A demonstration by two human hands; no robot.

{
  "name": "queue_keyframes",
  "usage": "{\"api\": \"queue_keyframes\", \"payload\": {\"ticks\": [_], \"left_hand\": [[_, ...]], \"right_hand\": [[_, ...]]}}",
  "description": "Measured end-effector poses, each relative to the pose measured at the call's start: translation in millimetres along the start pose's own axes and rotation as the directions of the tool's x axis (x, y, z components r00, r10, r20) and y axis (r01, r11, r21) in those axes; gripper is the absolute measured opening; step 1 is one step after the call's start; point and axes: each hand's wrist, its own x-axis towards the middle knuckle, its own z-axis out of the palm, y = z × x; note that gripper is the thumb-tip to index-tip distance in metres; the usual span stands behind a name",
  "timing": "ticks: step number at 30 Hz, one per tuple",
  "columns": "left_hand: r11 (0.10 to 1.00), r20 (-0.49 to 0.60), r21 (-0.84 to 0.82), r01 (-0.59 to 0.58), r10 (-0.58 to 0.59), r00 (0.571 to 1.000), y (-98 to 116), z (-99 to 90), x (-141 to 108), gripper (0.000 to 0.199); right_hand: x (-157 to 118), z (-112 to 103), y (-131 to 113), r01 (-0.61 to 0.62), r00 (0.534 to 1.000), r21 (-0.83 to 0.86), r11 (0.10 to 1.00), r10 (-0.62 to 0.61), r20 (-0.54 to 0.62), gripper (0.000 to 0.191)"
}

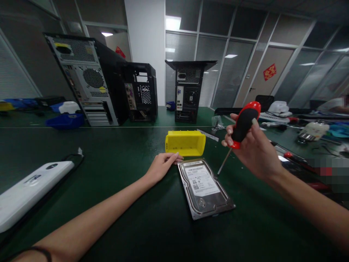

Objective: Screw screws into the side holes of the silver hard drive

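A hard disk drive lies label-up on the dark green table, its far end a little left of its near end. My left hand rests at its far left corner, thumb and fingers close together on the edge. In my right hand is a screwdriver with a bulbous red-and-black handle, fingers wrapped round it. The shaft slants down and left, its tip near the drive's right edge; I cannot tell whether it touches. Just behind the drive sits a yellow plastic bin, its open side facing me.
Three computer cases stand behind: a tall one, an opened one and another. At left are a white power strip and a blue bin. A clear small box and tools crowd the right side.
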Motion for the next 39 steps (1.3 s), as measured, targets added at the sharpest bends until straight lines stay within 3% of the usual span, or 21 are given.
{"api": "queue_keyframes", "payload": {"ticks": [8, 20, 26, 32, 39], "left_hand": [[1.000, 0.003, -0.004, -0.001, 0.001, 1.000, -2.1, -0.7, 0.4, 0.032], [1.000, 0.003, -0.001, 0.002, -0.002, 1.000, 2.5, -0.3, -0.6, 0.032], [1.000, 0.003, 0.008, -0.003, 0.003, 1.000, 0.5, -0.6, -0.1, 0.032], [1.000, 0.003, 0.006, -0.004, 0.004, 1.000, 0.3, 0.3, 0.5, 0.031], [1.000, 0.010, 0.015, -0.001, 0.001, 1.000, 3.3, -0.3, -1.3, 0.031]], "right_hand": [[1.0, -3.9, 3.0, 0.039, 0.999, -0.004, 0.999, -0.039, -0.009, 0.017], [-1.5, 3.5, 0.8, 0.028, 0.997, 0.013, 1.000, -0.029, 0.071, 0.033], [0.5, -2.8, 3.2, 0.026, 1.000, 0.024, 0.999, -0.026, 0.006, 0.023], [-1.3, -1.3, 3.3, 0.000, 0.999, 0.034, 0.999, -0.001, 0.050, 0.042], [-1.2, 0.4, 0.7, 0.032, 0.998, 0.014, 0.999, -0.033, 0.055, 0.033]]}}
